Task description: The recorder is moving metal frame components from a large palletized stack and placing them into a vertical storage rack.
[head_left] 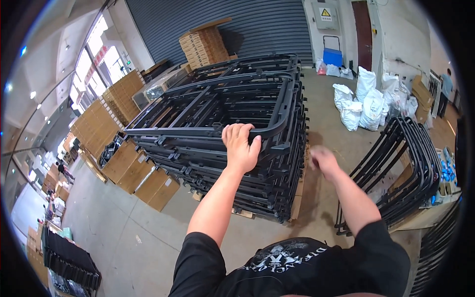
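Note:
A tall stack of black metal frames with rounded corners stands on a pallet in front of me. My left hand is closed over the near rail of the uppermost frame, close to its right corner, with the thumb apart from the fingers. Out past the stack's right side, my right hand hangs in the air, its fingers smeared by motion. It touches nothing that I can see. Nearby on the right, a row of curved black tubes leans upright.
White sacks sit on the floor at the far right, below a blue box. Cardboard boxes line the stack's left side. A grey roller shutter closes the back. Blue-wrapped parts lie beyond the tubes.

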